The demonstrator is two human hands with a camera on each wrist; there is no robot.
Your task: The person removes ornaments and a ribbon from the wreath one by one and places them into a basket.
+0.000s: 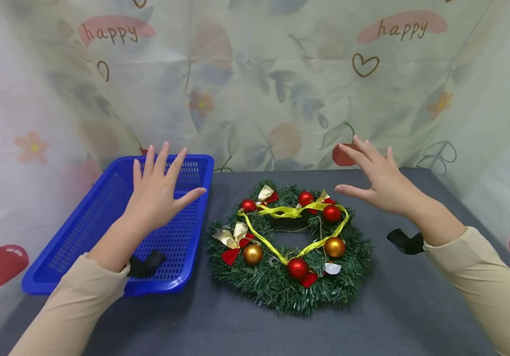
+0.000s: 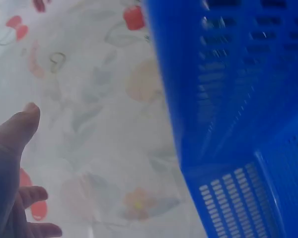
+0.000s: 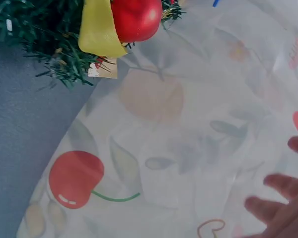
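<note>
A green Christmas wreath (image 1: 281, 291) lies on the table, dressed with red and gold baubles, bows and a yellow ribbon (image 1: 255, 230) looped over it. To its left stands a blue plastic basket (image 1: 191, 247) with slotted walls. My left hand (image 1: 154, 190) is raised above the basket with its fingers spread, holding nothing. Past the wreath's right side, my right hand (image 1: 377, 178) is also lifted in the air, fingers apart and touching nothing. In the right wrist view a red bauble (image 3: 137, 19) and the yellow ribbon show at the wreath's edge.
The dark grey tabletop (image 1: 246, 331) reaches back to a printed curtain (image 1: 255, 99) that hangs behind and along both sides. A black wrist strap (image 1: 406, 242) shows by the right wrist, and another black piece (image 1: 148, 264) by the left.
</note>
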